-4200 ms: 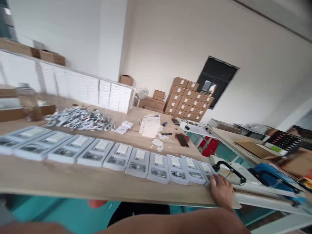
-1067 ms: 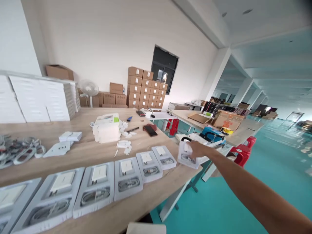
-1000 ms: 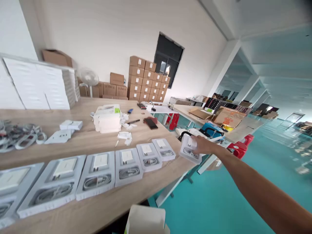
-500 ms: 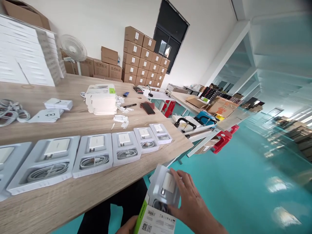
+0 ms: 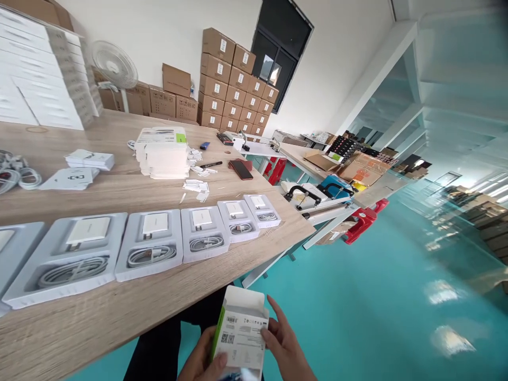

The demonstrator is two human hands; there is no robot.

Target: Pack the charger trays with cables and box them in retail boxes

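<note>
Left hand (image 5: 205, 361) gripping a white box (image 5: 243, 338), flap (image 5: 245, 297) up, right hand (image 5: 284, 345) holding its right edge, box just off the bench (image 5: 130, 312), trays (image 5: 134, 228) with chargers (image 5: 155, 223) and cables (image 5: 151, 256) lined up there

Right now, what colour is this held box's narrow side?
The box's narrow side is green; head view.

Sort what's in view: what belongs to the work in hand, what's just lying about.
Work in hand:
white box, left hand holding it, right hand at its edge
trays with chargers and cables
probably the carton stack, also green-marked

Apparently just lying about:
phone
black pen-like item
small blue object
</note>
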